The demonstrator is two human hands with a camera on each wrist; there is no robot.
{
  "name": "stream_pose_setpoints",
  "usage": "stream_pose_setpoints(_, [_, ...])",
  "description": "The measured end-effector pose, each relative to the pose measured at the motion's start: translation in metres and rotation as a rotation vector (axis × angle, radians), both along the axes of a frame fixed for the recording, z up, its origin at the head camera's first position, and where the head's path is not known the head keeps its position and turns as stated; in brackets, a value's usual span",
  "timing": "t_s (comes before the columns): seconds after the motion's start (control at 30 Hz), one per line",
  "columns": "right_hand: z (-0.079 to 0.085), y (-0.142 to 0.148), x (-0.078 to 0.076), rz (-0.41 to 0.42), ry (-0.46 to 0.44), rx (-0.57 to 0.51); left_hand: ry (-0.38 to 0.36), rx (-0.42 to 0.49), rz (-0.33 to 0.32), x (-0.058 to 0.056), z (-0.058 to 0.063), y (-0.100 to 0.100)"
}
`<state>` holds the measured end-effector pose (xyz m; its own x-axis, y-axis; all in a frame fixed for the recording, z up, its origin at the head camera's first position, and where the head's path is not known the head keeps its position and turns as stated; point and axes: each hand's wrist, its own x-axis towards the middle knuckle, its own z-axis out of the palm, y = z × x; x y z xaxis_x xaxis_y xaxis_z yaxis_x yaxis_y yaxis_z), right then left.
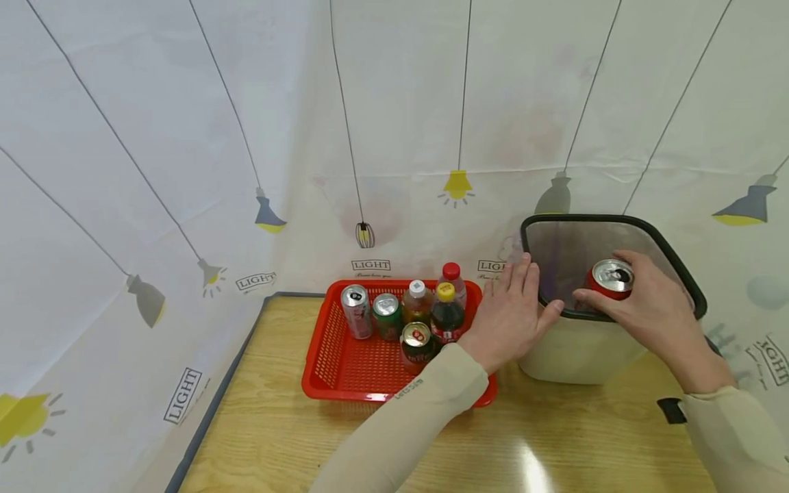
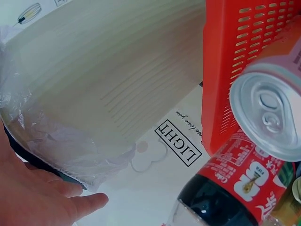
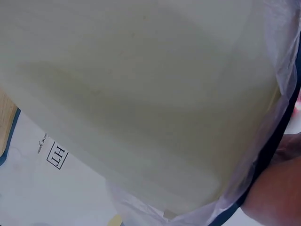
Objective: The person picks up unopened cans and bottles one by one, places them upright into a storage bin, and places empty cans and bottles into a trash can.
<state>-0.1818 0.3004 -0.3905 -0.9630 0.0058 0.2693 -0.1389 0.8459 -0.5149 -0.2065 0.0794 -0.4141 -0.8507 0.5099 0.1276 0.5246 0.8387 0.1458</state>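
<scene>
Over the mouth of a cream bin (image 1: 573, 349) with a dark rim, my right hand (image 1: 656, 308) grips a red drink can (image 1: 611, 275) between thumb and fingers, its silver lid facing up. My left hand (image 1: 508, 315) lies against the bin's left rim, fingers extended, holding nothing. In the left wrist view, those fingers (image 2: 70, 188) touch the dark rim, where a thin clear liner bag (image 2: 66, 146) folds over the outside. The right wrist view shows mostly the bin's wall (image 3: 141, 94), with part of the right hand (image 3: 277, 193) at the rim; the can's body is hidden there.
Left of the bin, a red plastic basket (image 1: 317, 356) holds several cans and bottles, among them a yellow-capped cola bottle (image 1: 446, 318) and a pink can (image 1: 357, 315). Both containers stand on a wooden table (image 1: 265, 424) against a lamp-printed wall sheet (image 1: 407, 103).
</scene>
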Motion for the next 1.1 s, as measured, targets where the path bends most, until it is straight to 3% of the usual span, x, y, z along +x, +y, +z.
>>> stream_pose_setpoints(0.2, [0.001, 0.0, 0.001, 0.014, -0.005, -0.001, 0.0, 0.012, -0.007, 0.0, 0.0, -0.001])
stream_pose_setpoints(0.57, [-0.012, 0.002, 0.025, -0.014, 0.313, -0.185, -0.01, 0.021, -0.007, 0.0, 0.0, 0.001])
stream_pose_setpoints(0.87, [-0.016, -0.01, 0.056, 0.033, 0.413, -0.191, -0.015, 0.0, 0.002, -0.005, 0.003, -0.004])
stream_pose_setpoints(1.0, [-0.023, -0.017, 0.065, 0.09, 0.476, -0.187, 0.006, -0.003, 0.003, -0.005, 0.0, -0.011])
stream_pose_setpoints(1.1, [-0.031, -0.02, 0.073, 0.095, 0.471, -0.2, 0.034, 0.019, -0.018, -0.002, -0.002, -0.017])
